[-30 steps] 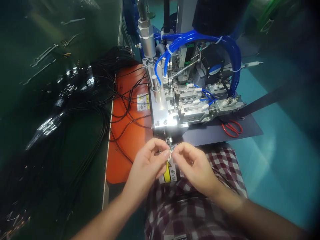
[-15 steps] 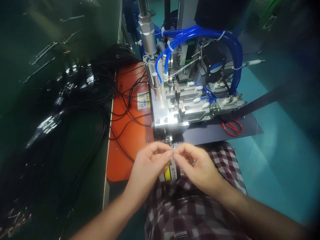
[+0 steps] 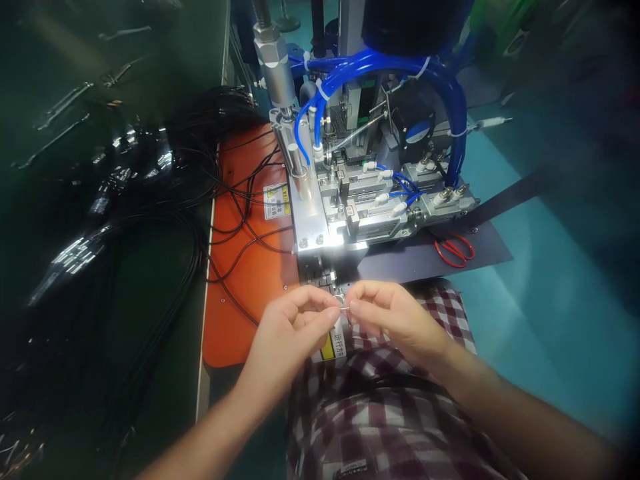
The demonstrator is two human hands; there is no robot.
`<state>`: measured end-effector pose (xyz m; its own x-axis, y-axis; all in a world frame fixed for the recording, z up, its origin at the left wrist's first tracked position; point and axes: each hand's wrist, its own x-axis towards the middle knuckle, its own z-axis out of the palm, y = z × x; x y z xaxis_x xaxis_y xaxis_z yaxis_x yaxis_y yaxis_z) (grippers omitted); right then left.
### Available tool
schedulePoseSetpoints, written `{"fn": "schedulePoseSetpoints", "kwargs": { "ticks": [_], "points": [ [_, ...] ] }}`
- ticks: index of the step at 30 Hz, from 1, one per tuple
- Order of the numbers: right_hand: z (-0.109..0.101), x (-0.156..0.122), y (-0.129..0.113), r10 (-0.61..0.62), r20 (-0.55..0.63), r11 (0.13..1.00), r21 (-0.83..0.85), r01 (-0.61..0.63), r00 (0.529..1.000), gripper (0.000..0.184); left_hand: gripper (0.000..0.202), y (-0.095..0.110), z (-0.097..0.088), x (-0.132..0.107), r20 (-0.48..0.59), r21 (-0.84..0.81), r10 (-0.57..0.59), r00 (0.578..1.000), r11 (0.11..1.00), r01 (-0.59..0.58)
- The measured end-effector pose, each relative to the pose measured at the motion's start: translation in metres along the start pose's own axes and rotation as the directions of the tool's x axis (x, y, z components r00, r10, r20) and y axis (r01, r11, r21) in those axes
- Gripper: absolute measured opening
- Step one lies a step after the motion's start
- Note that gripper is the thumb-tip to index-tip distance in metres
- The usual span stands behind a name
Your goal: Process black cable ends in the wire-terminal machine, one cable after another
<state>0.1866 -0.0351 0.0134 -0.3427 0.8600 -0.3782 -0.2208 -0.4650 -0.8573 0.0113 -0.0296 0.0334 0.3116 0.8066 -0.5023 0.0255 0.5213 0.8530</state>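
My left hand [image 3: 295, 327] and my right hand [image 3: 393, 317] meet fingertip to fingertip over my lap, just in front of the machine [image 3: 345, 220]. Between them runs a short, thin, light-coloured piece like a wire end [image 3: 344, 308], pinched at either side by thumb and forefinger. Its exact kind is too small to make out. Beneath the hands, a label with a yellow arrow [image 3: 327, 347] and printed characters shows on the machine's front part. Black cables [image 3: 245, 220] lie across the orange base plate [image 3: 250, 267] to the left of the machine.
Bundles of black cables [image 3: 185, 247] cover the dark table at left. Blue air hoses [image 3: 400, 63] arch over the machine. Red-handled scissors [image 3: 454, 251] rest on the dark plate [image 3: 400, 257] at right. Checked cloth [image 3: 380, 427] covers my lap.
The view has shifted slightly, so the machine appears further left. My fingertips have drawn a little apart, and more of the thin piece shows between them.
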Motion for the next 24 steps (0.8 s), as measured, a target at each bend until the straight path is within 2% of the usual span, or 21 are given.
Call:
{"fn": "schedulePoseSetpoints", "kwargs": {
  "ticks": [8, 16, 21, 24],
  "points": [
    [-0.0039, 0.0003, -0.0039, 0.051, 0.127, 0.989, 0.129, -0.067, 0.991, 0.021, 0.015, 0.0031, -0.0004, 0.0005, 0.035, 0.007, -0.030, 0.999, 1.000, 0.030],
    [-0.0046, 0.0002, 0.0010, 0.037, 0.085, 0.993, 0.111, -0.046, 0.996, 0.018, 0.015, 0.0026, -0.0011, 0.0006, 0.030, 0.011, -0.018, 0.999, 1.000, 0.017],
    [-0.0061, -0.0007, 0.0022, 0.059, 0.110, 0.992, 0.100, -0.071, 0.992, 0.017, 0.015, 0.0031, -0.0003, 0.0013, 0.033, 0.027, -0.015, 0.999, 1.000, 0.014],
    [-0.0031, -0.0022, 0.0009, 0.030, 0.060, 0.998, 0.045, -0.033, 0.998, 0.020, 0.016, 0.0029, -0.0006, -0.0001, 0.024, 0.036, -0.008, 1.000, 0.999, 0.007]
  ]
}}
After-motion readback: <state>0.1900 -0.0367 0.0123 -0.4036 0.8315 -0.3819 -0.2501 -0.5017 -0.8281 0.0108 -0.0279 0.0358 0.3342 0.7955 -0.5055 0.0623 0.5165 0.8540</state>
